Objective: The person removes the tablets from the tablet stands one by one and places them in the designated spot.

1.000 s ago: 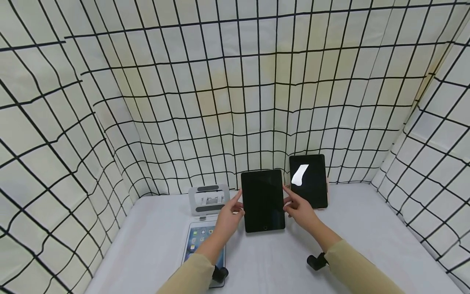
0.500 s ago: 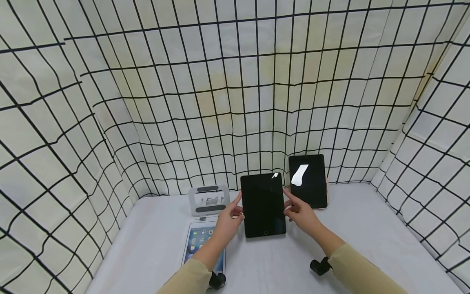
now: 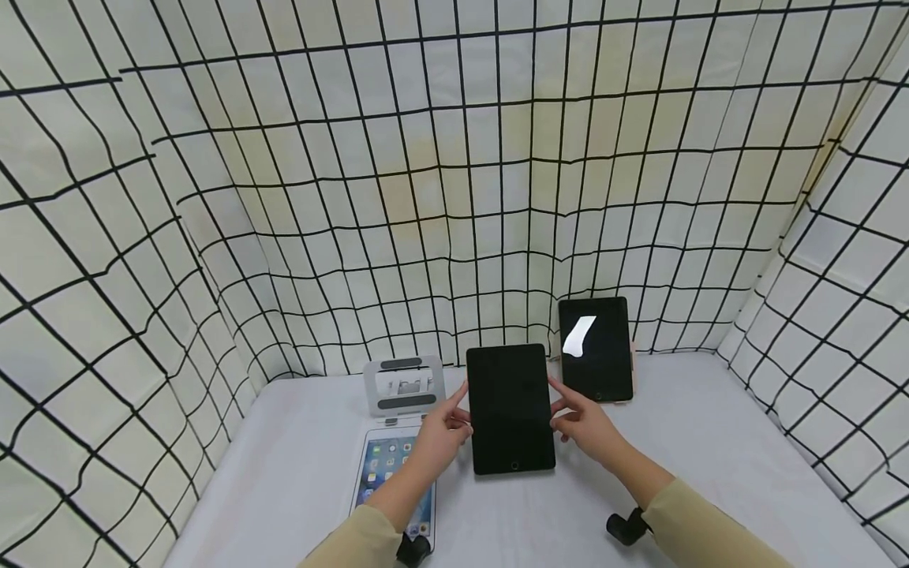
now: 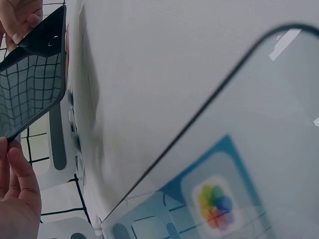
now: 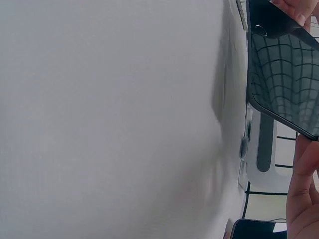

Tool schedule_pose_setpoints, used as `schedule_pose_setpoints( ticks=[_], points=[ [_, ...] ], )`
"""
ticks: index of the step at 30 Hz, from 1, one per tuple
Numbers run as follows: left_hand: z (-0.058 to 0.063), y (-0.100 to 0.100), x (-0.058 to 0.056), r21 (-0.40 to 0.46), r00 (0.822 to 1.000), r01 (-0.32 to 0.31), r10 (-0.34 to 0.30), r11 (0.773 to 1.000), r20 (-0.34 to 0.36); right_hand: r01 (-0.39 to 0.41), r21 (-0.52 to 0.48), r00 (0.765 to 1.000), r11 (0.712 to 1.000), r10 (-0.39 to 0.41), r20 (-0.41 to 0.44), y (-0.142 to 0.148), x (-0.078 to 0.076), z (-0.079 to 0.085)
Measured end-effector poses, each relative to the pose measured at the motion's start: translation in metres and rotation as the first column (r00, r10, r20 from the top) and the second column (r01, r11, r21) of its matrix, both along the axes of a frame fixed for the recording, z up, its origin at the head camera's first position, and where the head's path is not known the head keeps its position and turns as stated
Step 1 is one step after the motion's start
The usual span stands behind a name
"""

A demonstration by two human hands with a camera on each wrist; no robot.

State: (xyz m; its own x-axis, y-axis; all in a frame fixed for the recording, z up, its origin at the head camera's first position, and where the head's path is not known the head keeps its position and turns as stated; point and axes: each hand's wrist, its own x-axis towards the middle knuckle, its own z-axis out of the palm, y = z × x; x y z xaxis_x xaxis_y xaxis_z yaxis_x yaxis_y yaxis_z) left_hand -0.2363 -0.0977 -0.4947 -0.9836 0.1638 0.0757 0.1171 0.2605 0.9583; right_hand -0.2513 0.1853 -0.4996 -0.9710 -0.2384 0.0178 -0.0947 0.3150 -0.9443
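A black tablet (image 3: 511,410) with a dark screen is held upright, leaning back a little, in the middle of the head view. My left hand (image 3: 440,430) pinches its left side edge, and my right hand (image 3: 585,426) pinches the right one. In the left wrist view a gap and a shadow show between the tablet's lower edge and the white surface. Netting is mirrored in the screen. Behind it, the right wrist view shows part of a grey stand (image 5: 265,144) with a dark pad, hidden from the head view.
A white tablet (image 3: 379,465) with a lit screen lies flat under my left forearm. Behind it stands a grey tablet stand (image 3: 405,386). At the back right another black tablet (image 3: 604,355) leans on a pinkish support (image 3: 635,367). Black netting (image 3: 497,197) surrounds the table.
Both hands have brought the black tablet down and nearer to me. The white tablet, the grey stand and the other black tablet stay where they were.
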Motion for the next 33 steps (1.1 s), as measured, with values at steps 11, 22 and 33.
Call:
schedule_pose_setpoints(
  ticks=[11,22,33],
  points=[
    [0.003,-0.003,0.011,-0.038,0.997,0.021,-0.018,0.999,0.080,-0.018,-0.012,0.997,1.000,0.019,0.078,0.002,0.010,-0.003],
    [-0.003,-0.002,0.023,-0.016,0.988,0.017,-0.014,1.000,0.151,-0.029,0.005,0.992,1.000,0.028,0.123,0.001,0.023,-0.003],
    [-0.010,-0.002,0.030,-0.043,0.971,0.030,-0.019,0.999,0.237,-0.014,0.018,0.979,1.000,0.010,0.204,0.001,0.028,-0.014]
  ],
)
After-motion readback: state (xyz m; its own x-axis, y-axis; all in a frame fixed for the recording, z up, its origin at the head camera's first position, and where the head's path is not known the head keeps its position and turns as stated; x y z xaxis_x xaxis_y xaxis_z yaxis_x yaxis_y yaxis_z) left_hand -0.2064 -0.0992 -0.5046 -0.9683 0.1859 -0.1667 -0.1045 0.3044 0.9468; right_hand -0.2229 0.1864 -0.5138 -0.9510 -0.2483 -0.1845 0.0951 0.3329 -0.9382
